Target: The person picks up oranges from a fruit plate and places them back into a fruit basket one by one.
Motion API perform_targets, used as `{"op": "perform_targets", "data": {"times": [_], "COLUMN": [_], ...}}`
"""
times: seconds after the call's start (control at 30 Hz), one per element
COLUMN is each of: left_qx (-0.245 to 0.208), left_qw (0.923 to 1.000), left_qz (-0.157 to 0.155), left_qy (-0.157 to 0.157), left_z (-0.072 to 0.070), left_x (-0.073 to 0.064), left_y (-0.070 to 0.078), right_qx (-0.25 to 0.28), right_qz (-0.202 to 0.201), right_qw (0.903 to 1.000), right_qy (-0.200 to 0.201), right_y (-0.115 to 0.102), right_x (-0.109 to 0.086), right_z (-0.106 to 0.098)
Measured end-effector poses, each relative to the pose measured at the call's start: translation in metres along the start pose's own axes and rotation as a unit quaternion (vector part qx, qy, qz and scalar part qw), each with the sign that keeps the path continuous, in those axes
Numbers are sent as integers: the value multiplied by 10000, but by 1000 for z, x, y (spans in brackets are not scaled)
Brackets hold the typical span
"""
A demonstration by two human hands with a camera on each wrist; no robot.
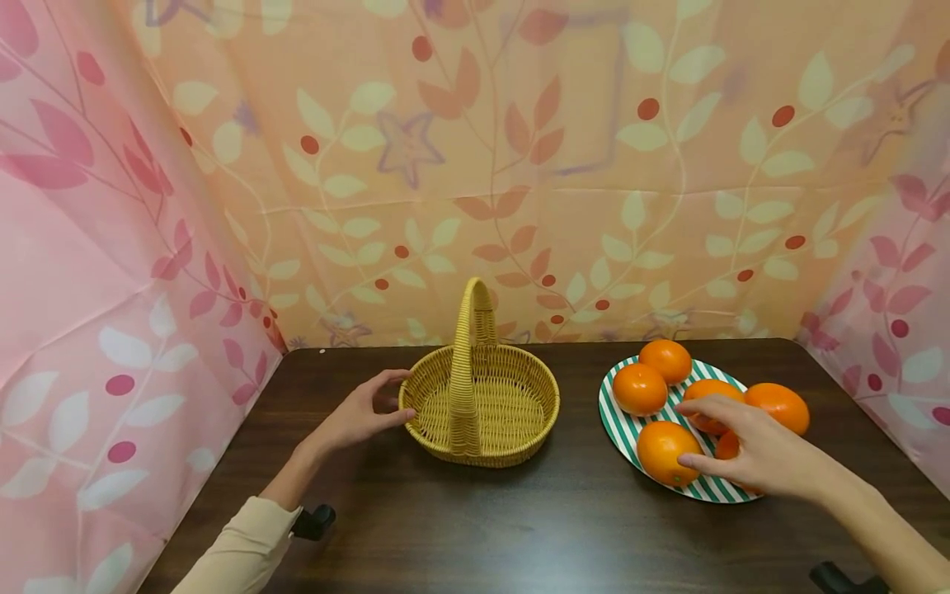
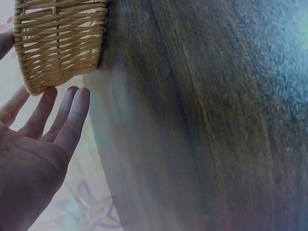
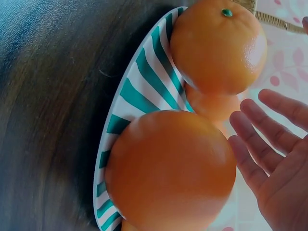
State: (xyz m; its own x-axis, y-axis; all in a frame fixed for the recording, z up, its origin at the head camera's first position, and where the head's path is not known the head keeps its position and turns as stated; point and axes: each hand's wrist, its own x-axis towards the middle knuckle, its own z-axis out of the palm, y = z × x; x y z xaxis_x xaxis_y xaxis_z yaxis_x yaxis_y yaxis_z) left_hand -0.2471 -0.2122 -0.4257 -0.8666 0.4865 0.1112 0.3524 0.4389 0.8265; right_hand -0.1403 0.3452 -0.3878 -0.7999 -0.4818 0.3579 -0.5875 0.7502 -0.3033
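Observation:
A yellow wicker basket [image 1: 512, 445] with a tall arched handle [image 1: 463, 363] stands upright on the table, with only its woven bottom visible inside. My left hand [image 1: 367, 408] rests at its left rim, thumb and fingertips spread along the edge. Seen from the left wrist, the fingers [image 2: 72, 118] are extended beside the woven wall. On the right, a round plate [image 1: 619, 417] with green and white stripes bears several oranges. Over it hovers my right hand [image 1: 764, 450], fingers spread and nothing gripped. Its thumb is close to the front orange [image 1: 664, 454]; the fingertips overlap another orange [image 1: 712, 392].
The dark wooden table [image 1: 475, 528] ends at a patterned curtain [image 1: 519, 206] behind, with pink curtain panels at both sides. One large orange [image 1: 779, 404] lies at the plate's right edge. Dark wrist mounts [image 1: 315, 521] show by the forearms.

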Motion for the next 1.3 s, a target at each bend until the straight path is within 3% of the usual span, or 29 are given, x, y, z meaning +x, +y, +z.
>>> {"op": "perform_targets", "data": {"times": [0.5,0.7,1.03,1.3], "left_qx": [-71,-73,-78,-103], "left_qw": [9999,9999,9999,9999], "left_qz": [-35,-68,-74,-7], "left_qy": [-62,-64,-78,-100], "left_z": [0,0,0,0], "left_x": [0,-1,-1,1], "left_y": [-1,0,-2,-3], "right_qx": [-389,-458,-501,-590], "right_qz": [364,325,207,-396], "right_qw": [9979,9974,9958,9967], "right_qy": [-380,-460,-737,-391], "right_y": [-6,-6,-1,6], "right_x": [3,4,6,4], "right_z": [6,9,11,17]}}
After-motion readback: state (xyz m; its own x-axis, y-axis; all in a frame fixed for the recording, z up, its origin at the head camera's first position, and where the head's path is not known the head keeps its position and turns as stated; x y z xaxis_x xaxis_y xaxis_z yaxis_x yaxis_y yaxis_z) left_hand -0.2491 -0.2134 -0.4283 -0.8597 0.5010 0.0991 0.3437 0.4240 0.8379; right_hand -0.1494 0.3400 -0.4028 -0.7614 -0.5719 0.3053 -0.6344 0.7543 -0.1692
